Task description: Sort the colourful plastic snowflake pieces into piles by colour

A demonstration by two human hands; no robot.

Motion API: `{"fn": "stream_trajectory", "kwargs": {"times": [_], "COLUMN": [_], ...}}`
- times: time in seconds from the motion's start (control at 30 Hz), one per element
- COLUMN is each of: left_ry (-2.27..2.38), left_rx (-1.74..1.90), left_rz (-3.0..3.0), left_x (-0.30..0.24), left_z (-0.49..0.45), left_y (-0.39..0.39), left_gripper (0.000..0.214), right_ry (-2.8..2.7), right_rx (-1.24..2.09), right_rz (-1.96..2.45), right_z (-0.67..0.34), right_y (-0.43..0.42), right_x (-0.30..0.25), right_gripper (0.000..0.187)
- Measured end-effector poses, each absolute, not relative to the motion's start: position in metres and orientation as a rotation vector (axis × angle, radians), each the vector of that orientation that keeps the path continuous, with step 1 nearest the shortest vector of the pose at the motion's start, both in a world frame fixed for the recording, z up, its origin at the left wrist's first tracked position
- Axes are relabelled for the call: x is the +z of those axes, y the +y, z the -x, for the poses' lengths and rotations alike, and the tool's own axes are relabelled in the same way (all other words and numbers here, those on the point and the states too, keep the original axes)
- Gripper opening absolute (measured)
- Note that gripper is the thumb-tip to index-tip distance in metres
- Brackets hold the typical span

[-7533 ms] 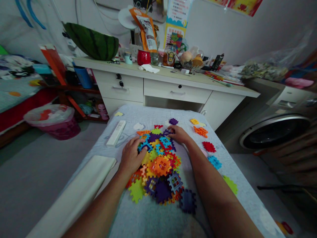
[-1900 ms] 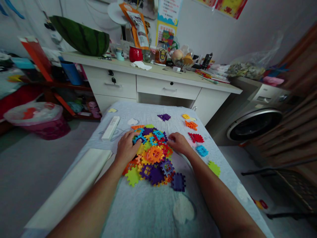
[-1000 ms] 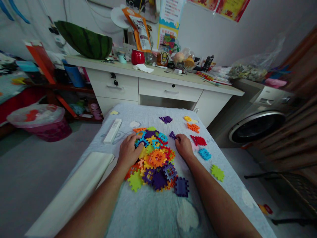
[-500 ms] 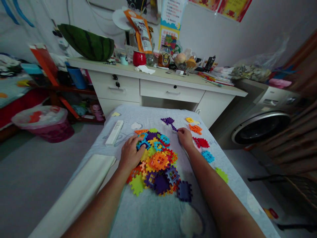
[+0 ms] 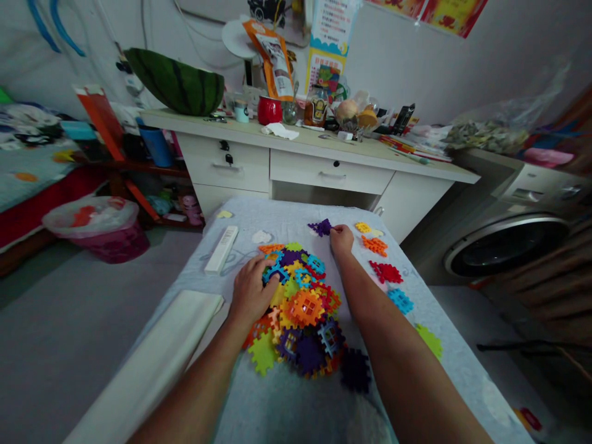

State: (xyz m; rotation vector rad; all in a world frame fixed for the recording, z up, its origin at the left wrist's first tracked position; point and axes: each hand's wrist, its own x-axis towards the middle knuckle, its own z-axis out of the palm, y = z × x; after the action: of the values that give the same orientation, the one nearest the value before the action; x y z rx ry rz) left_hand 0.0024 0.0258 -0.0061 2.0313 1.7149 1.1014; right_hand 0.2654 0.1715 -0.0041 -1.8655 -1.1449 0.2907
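The right hand (image 5: 342, 239) is positioned at the right edge of the purple interlocking tiles (image 5: 320, 227), near the far end of the cloth-covered table (image 5: 283, 217). Its fingers are curled together; whether they grip a tile cannot be determined. The left hand (image 5: 253, 287) rests against the left side of the mixed tile pile (image 5: 308, 308), thumb spread apart from the fingers. Along the table's right side, from far to near, lie yellow (image 5: 362, 227), orange (image 5: 374, 246), red (image 5: 386, 272), blue (image 5: 400, 301) and lime-green tiles (image 5: 429, 341), each colour set apart.
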Motion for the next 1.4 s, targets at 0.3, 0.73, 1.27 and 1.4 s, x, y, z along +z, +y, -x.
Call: {"fn": "stream_trajectory", "kwargs": {"times": [0.3, 0.73, 1.27, 1.4], "left_ry": [1.721, 1.705, 1.722, 1.716], "left_rx": [1.092, 1.108, 1.107, 1.114], "left_rz": [-2.020, -2.063, -2.055, -2.051], "left_x": [-0.007, -0.005, -0.007, -0.005], "left_z": [-0.002, -0.002, -0.002, -0.003], "left_y": [0.026, 0.026, 0.027, 0.026], "left_gripper": [0.028, 0.028, 0.026, 0.027], "right_ry": [-1.312, -1.582, -1.769, -1.797], "right_rx": [0.371, 1.192, 1.176, 1.093], "right_rz": [1.786, 1.337, 1.348, 1.406], "right_z": [-0.266, -0.270, -0.271, -0.272], "right_y": [0.160, 0.085, 0.078, 0.080], "right_x": [-0.003, 0.023, 0.025, 0.021], "right_gripper": [0.021, 0.035, 0.053, 0.056]}}
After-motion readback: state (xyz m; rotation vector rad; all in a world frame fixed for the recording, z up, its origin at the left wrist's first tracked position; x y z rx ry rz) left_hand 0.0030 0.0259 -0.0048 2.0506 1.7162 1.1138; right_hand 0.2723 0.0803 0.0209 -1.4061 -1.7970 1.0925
